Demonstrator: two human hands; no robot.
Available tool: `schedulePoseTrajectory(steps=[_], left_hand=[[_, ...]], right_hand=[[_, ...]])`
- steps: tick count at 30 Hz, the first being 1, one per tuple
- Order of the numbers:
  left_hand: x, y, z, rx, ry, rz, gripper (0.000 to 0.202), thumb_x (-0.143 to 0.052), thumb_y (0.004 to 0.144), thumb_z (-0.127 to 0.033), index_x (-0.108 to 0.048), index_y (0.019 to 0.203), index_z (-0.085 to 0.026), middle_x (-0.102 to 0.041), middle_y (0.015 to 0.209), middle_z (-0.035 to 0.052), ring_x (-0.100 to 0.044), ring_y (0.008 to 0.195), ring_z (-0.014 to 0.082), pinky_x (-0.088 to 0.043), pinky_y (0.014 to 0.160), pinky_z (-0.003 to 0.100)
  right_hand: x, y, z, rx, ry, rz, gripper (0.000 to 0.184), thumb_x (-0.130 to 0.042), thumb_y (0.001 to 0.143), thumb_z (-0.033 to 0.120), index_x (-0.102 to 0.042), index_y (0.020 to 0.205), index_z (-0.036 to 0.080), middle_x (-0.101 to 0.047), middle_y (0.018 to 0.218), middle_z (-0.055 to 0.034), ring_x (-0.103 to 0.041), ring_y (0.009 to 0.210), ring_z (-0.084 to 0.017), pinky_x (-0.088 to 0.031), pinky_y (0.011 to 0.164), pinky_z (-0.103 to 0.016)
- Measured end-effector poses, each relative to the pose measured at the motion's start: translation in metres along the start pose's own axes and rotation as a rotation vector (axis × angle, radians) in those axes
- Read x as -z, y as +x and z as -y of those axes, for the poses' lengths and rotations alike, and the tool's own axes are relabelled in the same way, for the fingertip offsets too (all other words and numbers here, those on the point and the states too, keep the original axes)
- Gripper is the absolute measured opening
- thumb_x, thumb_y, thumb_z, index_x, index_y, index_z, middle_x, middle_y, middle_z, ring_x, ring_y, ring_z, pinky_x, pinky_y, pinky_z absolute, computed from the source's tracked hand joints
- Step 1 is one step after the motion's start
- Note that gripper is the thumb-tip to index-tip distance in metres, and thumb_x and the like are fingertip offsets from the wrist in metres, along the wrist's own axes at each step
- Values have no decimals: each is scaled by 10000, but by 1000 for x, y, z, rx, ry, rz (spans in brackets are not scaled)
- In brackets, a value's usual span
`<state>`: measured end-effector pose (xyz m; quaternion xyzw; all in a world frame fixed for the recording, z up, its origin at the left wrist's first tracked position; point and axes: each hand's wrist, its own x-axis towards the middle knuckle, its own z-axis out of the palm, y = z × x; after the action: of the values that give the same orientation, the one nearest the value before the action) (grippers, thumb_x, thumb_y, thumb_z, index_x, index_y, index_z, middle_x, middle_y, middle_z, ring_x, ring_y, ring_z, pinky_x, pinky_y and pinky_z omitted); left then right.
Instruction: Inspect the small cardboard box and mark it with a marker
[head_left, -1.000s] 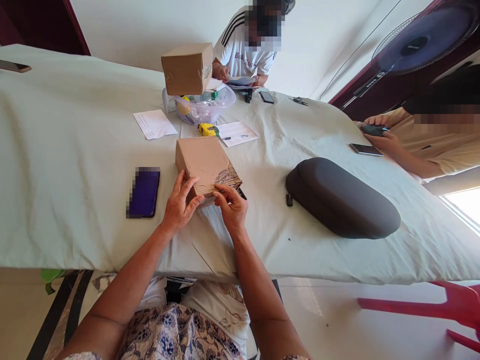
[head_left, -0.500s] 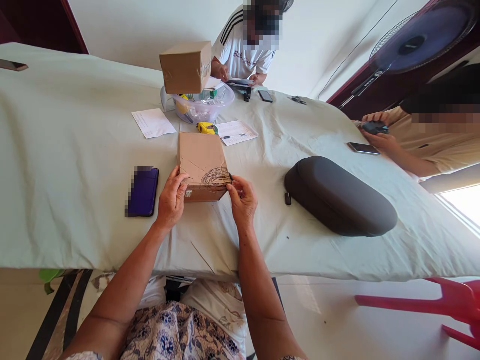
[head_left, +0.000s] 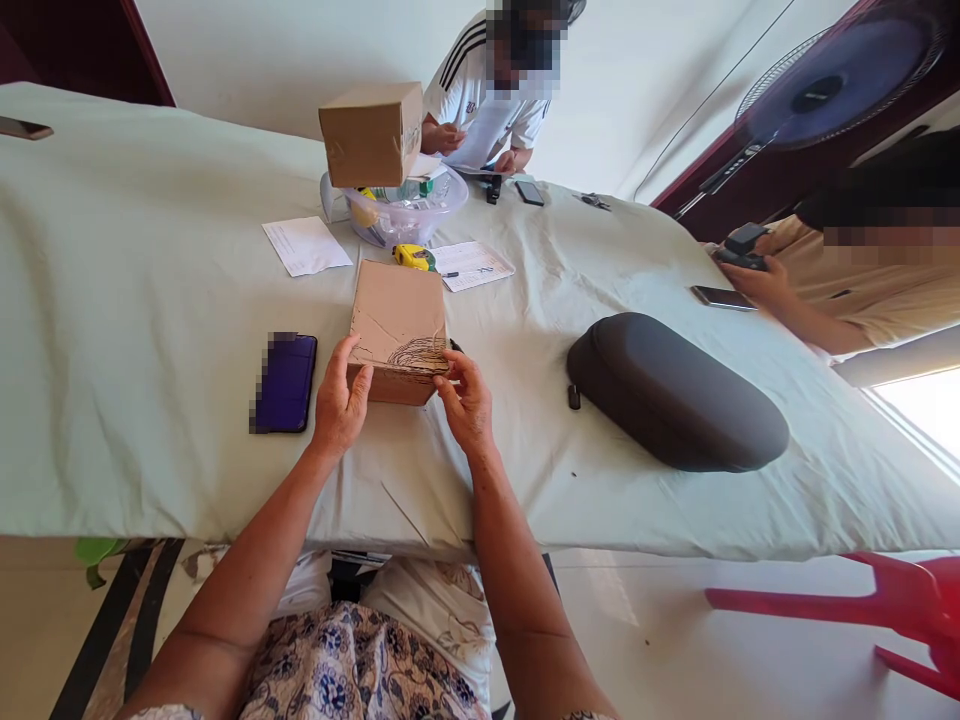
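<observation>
A brown cardboard box (head_left: 401, 310) stands on the cloth-covered table in front of me, dark scribbled lines across its near top edge. My left hand (head_left: 343, 395) grips its left near corner, thumb on the front face and fingers along the side. At the right near corner, my right hand (head_left: 466, 397) holds the box with thumb and bent fingers. A small dark object (head_left: 455, 346) shows just behind those fingers; I cannot tell what it is. Left of my left hand lies a phone in a purple-blue case (head_left: 286, 383).
Beyond the box are a yellow tape measure (head_left: 411, 257), papers (head_left: 306, 246) and a clear basin (head_left: 409, 222) with another cardboard box (head_left: 371, 135) above it. A dark hard case (head_left: 679, 392) lies right. Two people sit at the far side and right. A red stool (head_left: 900, 605) stands below.
The box has shifted and turned slightly to the left, and my right hand has moved left with it. Across the table, a person has raised a paper; the person at right has turned a dark device.
</observation>
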<state>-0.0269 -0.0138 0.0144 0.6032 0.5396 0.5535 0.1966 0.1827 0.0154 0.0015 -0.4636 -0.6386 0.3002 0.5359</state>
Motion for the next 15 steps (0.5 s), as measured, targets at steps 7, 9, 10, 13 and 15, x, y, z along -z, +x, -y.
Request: schedulePoseTrajectory(steps=[7,9,10,13,15], left_hand=[[-3,-2,-3,11,35,-21,549,-434,1010,-563,-485,1447,-235,-575,1497,133,-540,1407,250,-437,1179,425],[-3,-2,-3,12,40,-22,548,-434,1011,-561,-486,1445,-231,-579,1492,134,-545,1401,248,-442,1174,421],[-3,-2,-3,11,43,-24,547,-434,1012,-559,-487,1444,-229,-581,1489,135,-547,1399,247,-441,1174,418],[-3,-2,-2,9,51,-33,540,-439,1013,-547,-487,1446,-228,-582,1487,136,-542,1403,249,-433,1182,416],[-2,-1,-2,6,53,-35,532,-448,1012,-535,-487,1448,-232,-580,1490,133,-539,1407,249,-428,1187,418]], right_hand=[[-15,0,8,4,-106,-157,239,-612,886,352,-653,1104,264,-607,915,-12,-588,801,-138,-536,625,-243],[-19,-1,10,5,-114,-191,208,-600,885,337,-655,1068,255,-605,912,-12,-580,774,-131,-520,601,-234],[-19,-1,10,5,-113,-200,202,-593,887,333,-654,1062,253,-602,913,-12,-576,768,-129,-516,595,-232],[-19,-2,10,3,-96,-168,256,-604,881,342,-634,1123,265,-591,921,-9,-576,792,-132,-510,592,-228],[-18,-2,9,5,-85,-128,314,-635,860,346,-616,1166,274,-586,927,-5,-573,810,-136,-504,590,-227]])
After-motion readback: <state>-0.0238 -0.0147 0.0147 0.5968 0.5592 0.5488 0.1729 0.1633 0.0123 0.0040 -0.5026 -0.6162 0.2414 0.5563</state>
